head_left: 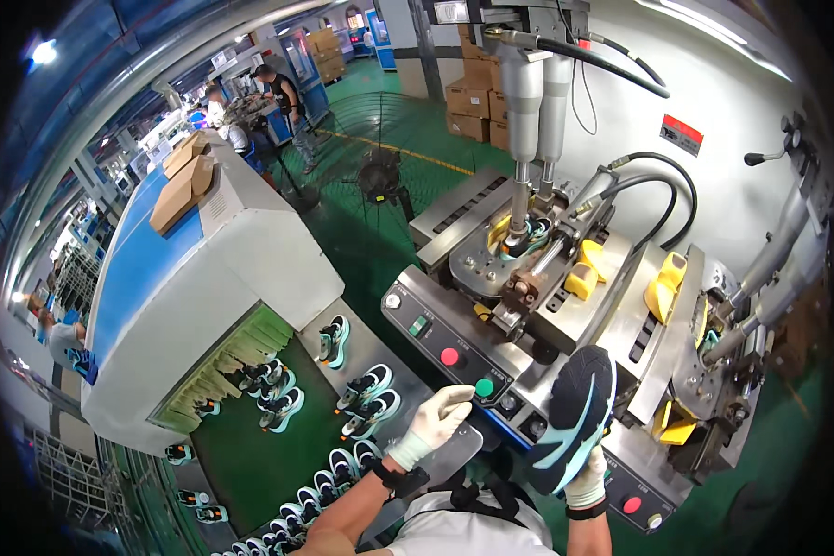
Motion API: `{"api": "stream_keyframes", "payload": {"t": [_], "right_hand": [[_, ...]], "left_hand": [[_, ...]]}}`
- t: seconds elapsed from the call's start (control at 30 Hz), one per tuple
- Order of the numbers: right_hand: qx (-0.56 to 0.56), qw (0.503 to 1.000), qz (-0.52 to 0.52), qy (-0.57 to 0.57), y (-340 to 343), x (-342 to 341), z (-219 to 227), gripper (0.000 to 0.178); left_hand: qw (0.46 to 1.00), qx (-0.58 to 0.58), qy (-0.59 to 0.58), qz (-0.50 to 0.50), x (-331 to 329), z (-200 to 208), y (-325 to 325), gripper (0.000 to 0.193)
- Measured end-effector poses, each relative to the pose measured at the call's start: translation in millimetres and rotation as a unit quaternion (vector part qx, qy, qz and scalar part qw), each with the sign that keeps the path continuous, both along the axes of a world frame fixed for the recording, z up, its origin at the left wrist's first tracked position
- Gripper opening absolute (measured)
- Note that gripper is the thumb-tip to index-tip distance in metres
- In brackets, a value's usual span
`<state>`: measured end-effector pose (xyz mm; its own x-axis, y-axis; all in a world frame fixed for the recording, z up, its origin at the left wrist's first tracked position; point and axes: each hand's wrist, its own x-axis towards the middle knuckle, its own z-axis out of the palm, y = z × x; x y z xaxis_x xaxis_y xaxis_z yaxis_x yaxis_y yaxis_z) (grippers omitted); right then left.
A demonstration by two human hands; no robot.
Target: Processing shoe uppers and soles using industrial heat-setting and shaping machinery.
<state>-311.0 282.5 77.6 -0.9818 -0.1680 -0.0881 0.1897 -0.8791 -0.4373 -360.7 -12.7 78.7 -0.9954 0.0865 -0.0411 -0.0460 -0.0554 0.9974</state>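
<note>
My left hand (433,426), in a white glove, holds nothing; its fingers reach loosely out beside the green push button (484,387) on the press's control panel (426,324). Whether a fingertip touches the button I cannot tell. In my gloved right hand (586,480) is a sneaker (574,422), gripped near its lower end. Its black, white and light-blue sole faces me. Behind it stands a press machine with two stations. Another sneaker (526,239) sits clamped under the left station's steel cylinders (525,111). The right station (713,352) is partly hidden by its clamps.
To my left, a green conveyor belt (241,463) comes out of a white-and-blue tunnel machine (213,269), carrying several sneakers. More sneakers (366,389) line the metal ledge (403,371). Yellow blocks (665,287) lie on the press. A floor fan (380,176) and people stand beyond.
</note>
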Motion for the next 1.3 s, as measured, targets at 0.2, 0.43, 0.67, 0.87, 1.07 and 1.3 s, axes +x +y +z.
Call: {"api": "stream_keyframes", "payload": {"t": [0.2,0.43,0.67,0.87,1.07,1.3], "right_hand": [[0.030,0.998,-0.054,-0.014,-1,-11,5,0.079],[0.013,0.998,-0.036,-0.052,-11,-14,-8,0.072],[0.013,0.996,-0.059,-0.064,-22,-29,-8,0.065],[0.069,0.991,-0.088,-0.075,-36,-59,16,0.063],[0.055,0.990,-0.090,-0.098,-31,-70,2,0.063],[0.152,0.974,-0.123,-0.111,-23,-62,29,0.076]], "left_hand": [[0.996,-0.079,0.032,-0.007,-34,3,-2,0.036],[0.985,-0.132,0.113,0.022,-76,19,-27,0.037],[0.966,-0.203,0.161,0.018,-123,22,-43,0.039],[0.924,-0.279,0.262,-0.023,-205,37,-23,0.040],[0.892,-0.373,0.247,-0.062,-310,12,-16,0.049],[0.859,-0.435,0.265,-0.049,-432,-41,44,0.058]]}}
